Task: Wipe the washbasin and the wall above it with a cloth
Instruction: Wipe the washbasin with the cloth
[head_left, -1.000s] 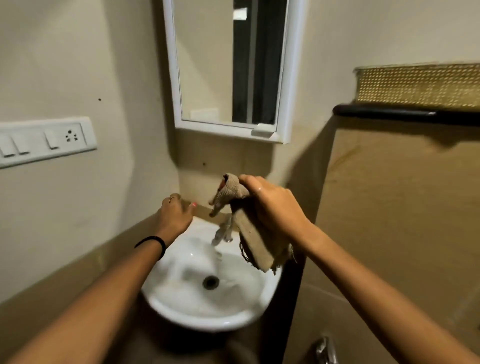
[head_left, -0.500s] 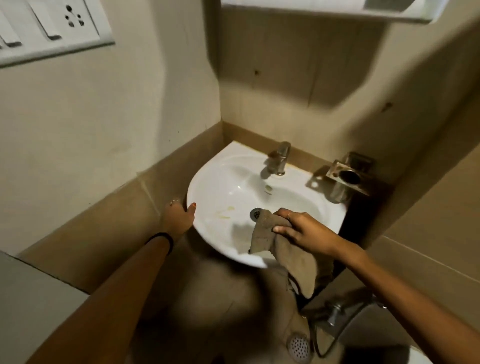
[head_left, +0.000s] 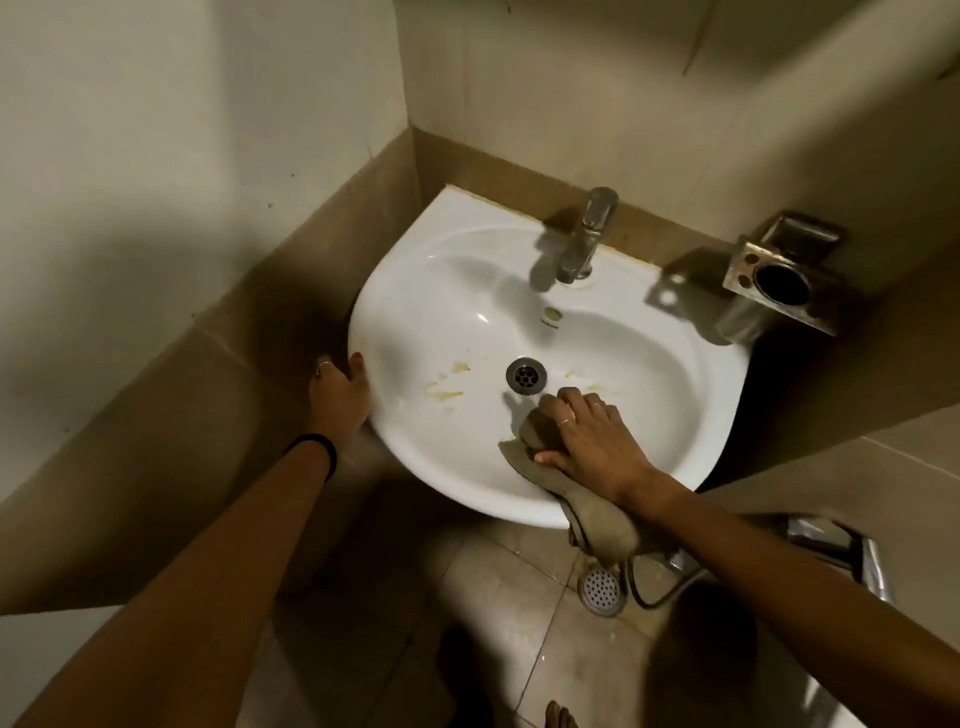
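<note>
Washbasin (head_left: 467, 291) wiping is judged to be only just begun; the cloth (head_left: 535, 452) is pressed into the bowl near the front rim, just in front of the drain (head_left: 526, 375), while yellowish stains (head_left: 445, 394) are seen unwiped on the bowl floor to the left of the drain, with fainter marks just beside the drain on the right; the wall (head_left: 597, 104) above the basin is not being touched, and whether it has been wiped cannot be told. The cloth is a drab brown rag, bunched under the palm, its loose tail draped over the front rim and hanging below it. The right hand (head_left: 587, 441) is laid flat on the cloth, fingers spread, the rag pinned between thumb and palm; the left hand (head_left: 340, 392) is curled around the left edge of the basin, bracing there and holding nothing else. The basin is white and glossy, set into the corner, with a metal tap (head_left: 584, 239) at its back edge. Most of the bowl, the rim and the wall are judged to remain.
</note>
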